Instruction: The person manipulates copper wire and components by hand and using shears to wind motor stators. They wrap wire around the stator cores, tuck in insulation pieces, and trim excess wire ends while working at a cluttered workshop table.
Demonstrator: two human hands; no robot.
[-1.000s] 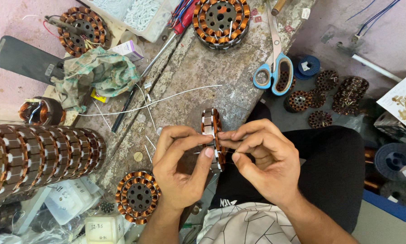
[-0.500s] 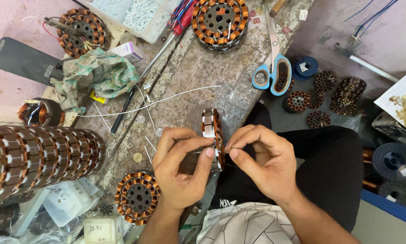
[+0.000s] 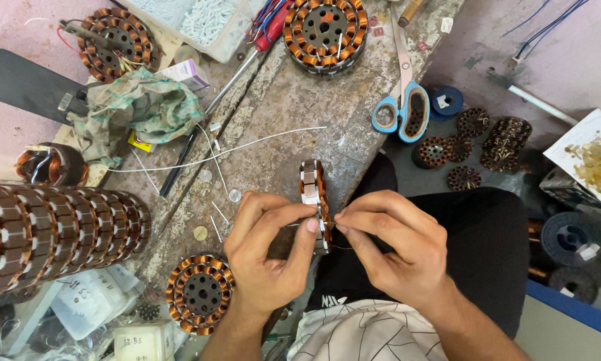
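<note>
Here the wound stator [image 3: 314,197] stood on edge over the workbench [image 3: 280,134] edge, gripped by the left hand [image 3: 267,257]; the right hand [image 3: 394,251] pinched a fine wire [image 3: 344,248] beside it, disc axis pointing sideways.

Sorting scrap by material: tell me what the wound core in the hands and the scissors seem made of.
Wound core: glossy orange-brown coils, likely enamelled copper wire, on grey, metal-looking stacked segments. Scissors: bare silvery blades, probably steel; smooth blue handles, apparently plastic.
</note>
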